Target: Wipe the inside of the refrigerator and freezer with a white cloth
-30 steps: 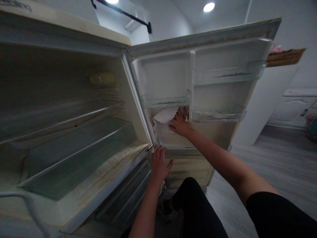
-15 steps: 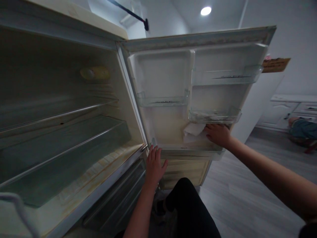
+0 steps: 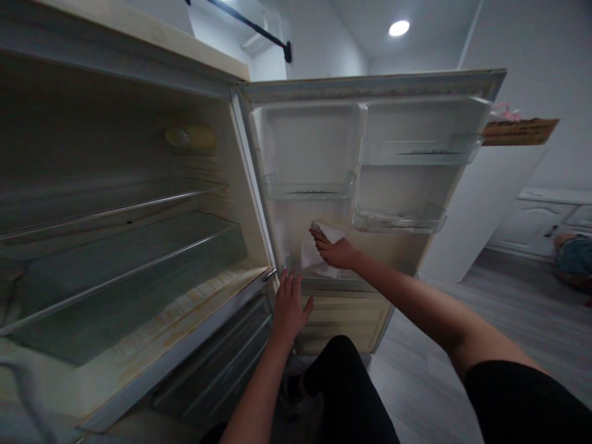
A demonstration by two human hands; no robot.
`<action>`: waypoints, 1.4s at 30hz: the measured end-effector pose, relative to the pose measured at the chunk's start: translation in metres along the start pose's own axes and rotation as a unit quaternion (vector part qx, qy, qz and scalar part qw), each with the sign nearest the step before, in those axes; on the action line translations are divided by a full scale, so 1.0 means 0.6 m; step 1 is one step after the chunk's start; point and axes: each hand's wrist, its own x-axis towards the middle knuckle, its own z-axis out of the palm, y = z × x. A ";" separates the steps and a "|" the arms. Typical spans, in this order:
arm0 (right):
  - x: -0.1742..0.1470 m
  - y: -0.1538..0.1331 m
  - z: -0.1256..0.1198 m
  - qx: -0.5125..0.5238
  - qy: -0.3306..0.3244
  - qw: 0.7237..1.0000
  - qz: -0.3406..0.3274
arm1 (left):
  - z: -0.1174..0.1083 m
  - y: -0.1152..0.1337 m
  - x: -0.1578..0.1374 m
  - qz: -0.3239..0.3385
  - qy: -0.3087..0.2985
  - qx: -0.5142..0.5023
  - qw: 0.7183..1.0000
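My right hand (image 3: 337,251) presses a white cloth or paper wipe (image 3: 315,256) against the inner panel of the open fridge door (image 3: 314,142), below the upper door bins. Part of the wipe hangs loose under the fingers. Near the hinge side, my left hand (image 3: 290,305) rests with fingers apart at the door's lower edge, holding nothing. A clear door bin (image 3: 398,219) sits above and right of my right hand, another bin (image 3: 308,188) above the wipe. Whether the wipe is cloth or paper I cannot tell.
At left the fridge interior has glass shelves (image 3: 139,271), stained ledges and a yellow lamp cover (image 3: 190,137). A lower compartment (image 3: 217,357) stands open beneath. Behind the door are a white cabinet (image 3: 485,203) with a cardboard box (image 3: 520,131), and a person (image 3: 576,253) at far right.
My right hand has slid left across the door panel with the wipe, from the outer side towards the hinge. My left hand stays in place. The view has shifted slightly.
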 end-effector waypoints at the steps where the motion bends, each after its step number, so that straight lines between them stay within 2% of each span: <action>1: 0.027 -0.011 0.003 0.004 -0.004 1.000 0.002 | -0.001 0.000 0.000 -0.002 -0.002 0.003 1.000; 4: 0.072 -0.036 0.015 0.036 -0.009 0.998 0.048 | -0.004 -0.002 0.000 -0.002 -0.008 0.010 1.000; 7: 0.062 -0.030 0.027 0.107 -0.037 0.992 0.050 | -0.009 -0.004 0.001 0.006 -0.013 0.015 1.000; 10: 0.004 0.000 0.032 0.197 -0.066 0.978 0.031 | -0.013 -0.005 0.003 0.007 -0.018 0.012 1.000; 14: -0.119 0.040 0.027 0.331 -0.042 0.938 0.095 | -0.009 -0.008 0.004 0.013 -0.003 0.005 1.000; 18: -0.228 0.082 0.019 0.329 -0.044 0.931 0.151 | 0.003 -0.011 0.005 0.029 0.015 -0.002 0.999; 22: -0.263 0.131 0.012 0.286 -0.053 0.949 0.123 | 0.014 -0.009 0.009 0.031 0.031 -0.011 0.999; 25: -0.247 0.146 0.013 0.263 -0.049 0.960 0.080 | 0.020 -0.005 0.012 0.031 0.037 -0.015 0.999; 27: -0.224 0.139 0.019 0.277 -0.063 0.958 0.046 | 0.023 -0.002 0.013 0.028 0.039 -0.012 0.999; 32: -0.136 0.085 0.047 0.325 -0.071 0.942 0.041 | 0.029 0.005 0.014 0.021 0.047 -0.005 0.999; 36: -0.035 0.038 0.061 0.318 -0.075 0.945 -0.022 | 0.031 0.006 0.012 0.018 0.046 0.002 0.999; 40: 0.065 -0.011 0.067 0.285 -0.083 0.954 0.044 | 0.028 0.001 0.008 0.022 0.040 0.009 0.999; 42: 0.091 -0.023 0.064 0.279 -0.096 0.953 0.072 | 0.024 -0.004 0.005 0.025 0.038 0.007 0.999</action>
